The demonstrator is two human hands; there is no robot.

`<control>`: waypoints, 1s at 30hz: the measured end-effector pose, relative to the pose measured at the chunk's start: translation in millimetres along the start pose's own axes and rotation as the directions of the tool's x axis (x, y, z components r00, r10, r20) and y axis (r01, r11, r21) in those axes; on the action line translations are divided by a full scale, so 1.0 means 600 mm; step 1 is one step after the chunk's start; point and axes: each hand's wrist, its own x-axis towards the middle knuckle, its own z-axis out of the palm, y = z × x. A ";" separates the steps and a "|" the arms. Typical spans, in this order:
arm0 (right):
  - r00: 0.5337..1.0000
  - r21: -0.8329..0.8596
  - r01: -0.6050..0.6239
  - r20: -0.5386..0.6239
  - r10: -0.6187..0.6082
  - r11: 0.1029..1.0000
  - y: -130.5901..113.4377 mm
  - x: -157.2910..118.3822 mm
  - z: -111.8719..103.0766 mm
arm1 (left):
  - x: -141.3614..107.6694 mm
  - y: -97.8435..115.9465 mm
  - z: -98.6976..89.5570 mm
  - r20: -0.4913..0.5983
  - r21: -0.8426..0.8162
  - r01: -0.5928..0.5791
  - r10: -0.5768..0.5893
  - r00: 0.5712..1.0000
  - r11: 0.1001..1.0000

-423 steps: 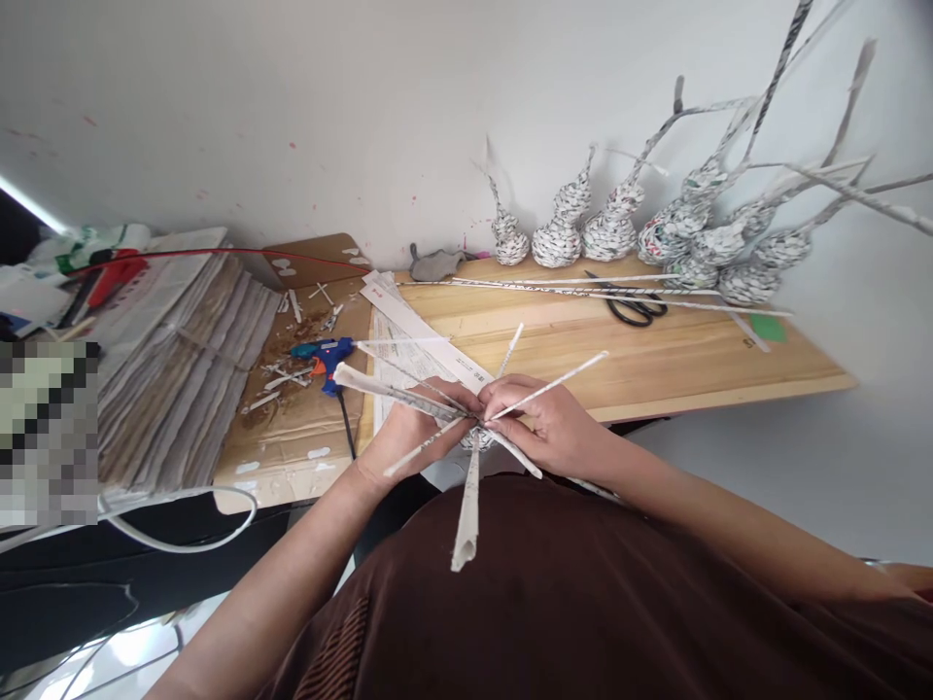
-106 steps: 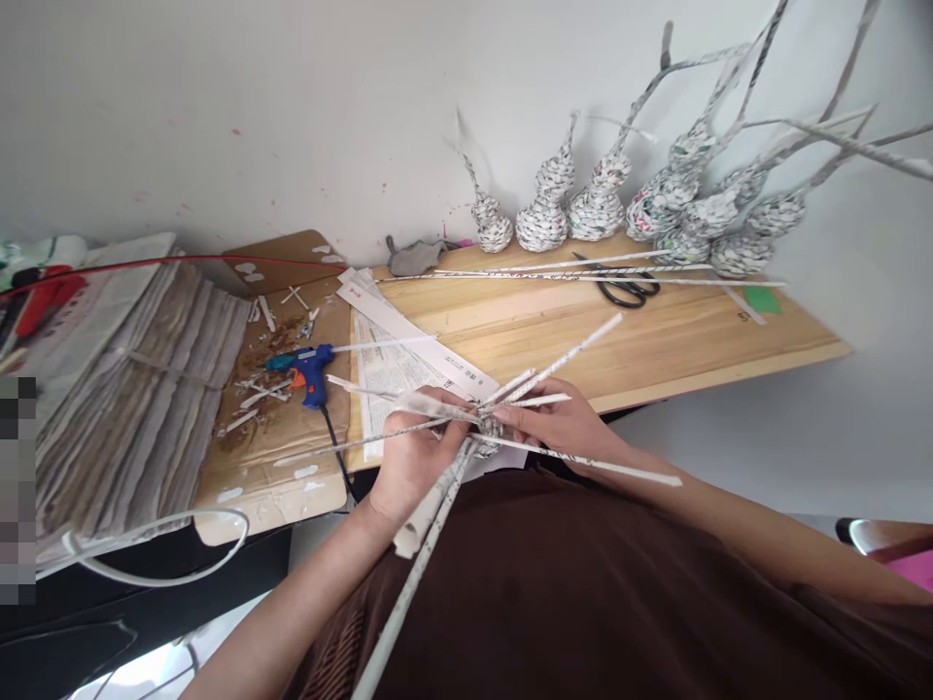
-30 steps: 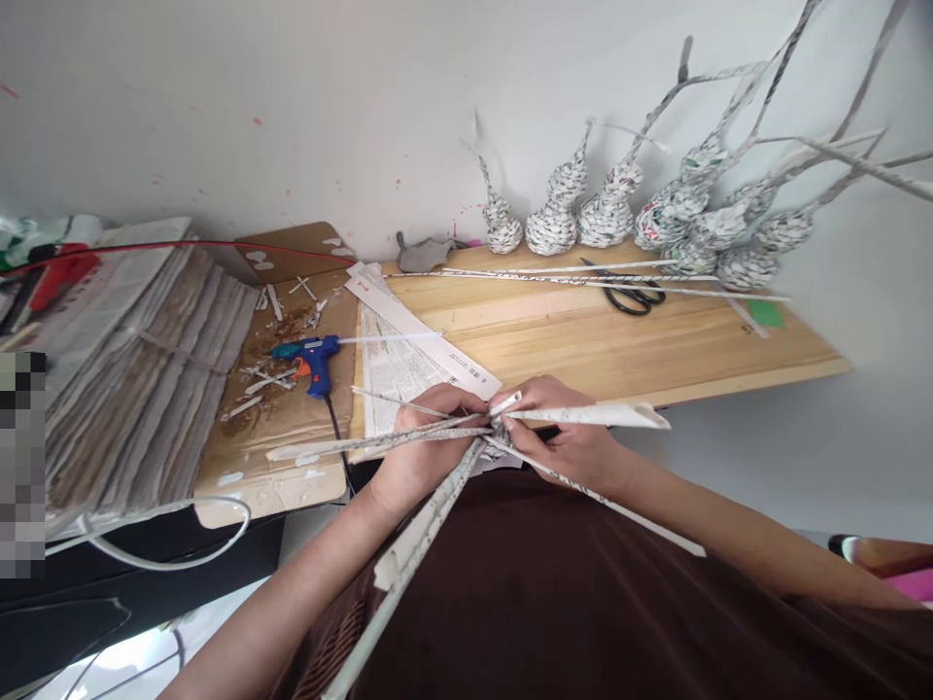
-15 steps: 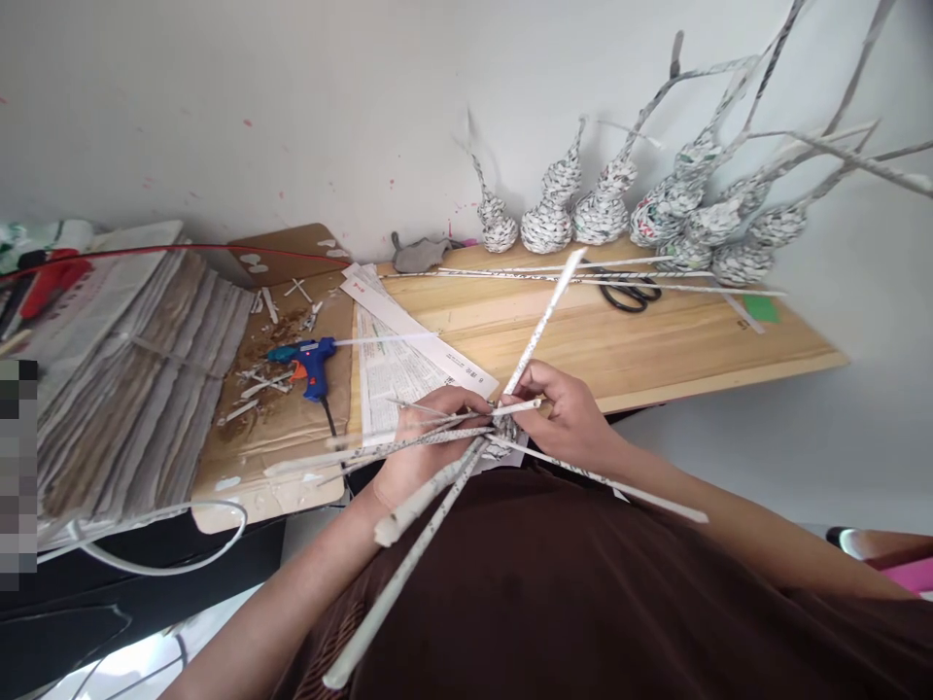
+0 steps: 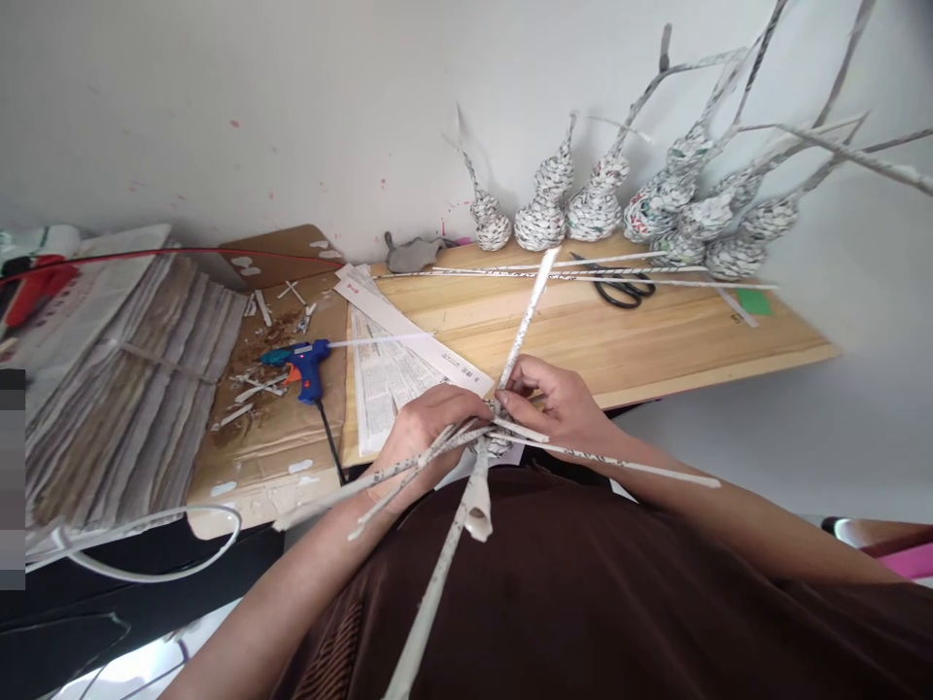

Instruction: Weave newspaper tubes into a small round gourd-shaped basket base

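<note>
Close to my body, both hands hold a small weaving of rolled newspaper tubes (image 5: 499,444), its loose ends fanning out on several sides. My left hand (image 5: 437,428) is closed round the left of the weaving, fingertips at its middle. In my right hand (image 5: 548,397), thumb and forefinger pinch a paper tube (image 5: 526,316) that points up and away. One thick tube (image 5: 477,501) with an open, flared end hangs toward my lap beside a longer tube (image 5: 430,603). Most of the woven body is hidden by my hands.
Several woven paper gourds (image 5: 539,219) stand along the wall. Black scissors (image 5: 619,287) and loose paper tubes (image 5: 502,273) lie before them. Left of the paper strips (image 5: 415,331) lies a blue glue gun (image 5: 310,367) on cardboard, beside a tied newspaper stack (image 5: 138,360).
The weaving has turned in my hands: the thick tube swung from the left to point down at my lap, and the left tubes dropped lower. My right hand still pinches the upright tube.
</note>
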 end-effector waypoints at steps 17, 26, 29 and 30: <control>1.000 -0.017 0.009 -0.027 -0.009 1.000 0.000 -0.013 -0.003 | -0.005 0.008 0.014 -0.062 -0.130 0.238 -0.247 0.967 0.963; 0.983 0.033 -0.113 -0.140 0.116 0.993 0.016 -0.007 0.004 | 0.002 0.015 0.017 -0.061 -0.142 0.314 -0.325 0.944 0.939; 0.984 0.045 -0.110 -0.133 0.115 0.993 0.013 -0.003 0.005 | 0.001 0.015 0.020 -0.055 -0.174 0.324 -0.338 0.940 0.930; 0.985 0.044 -0.102 -0.136 0.107 0.994 0.011 -0.003 0.005 | 0.001 0.014 0.021 -0.049 -0.187 0.327 -0.341 0.939 0.926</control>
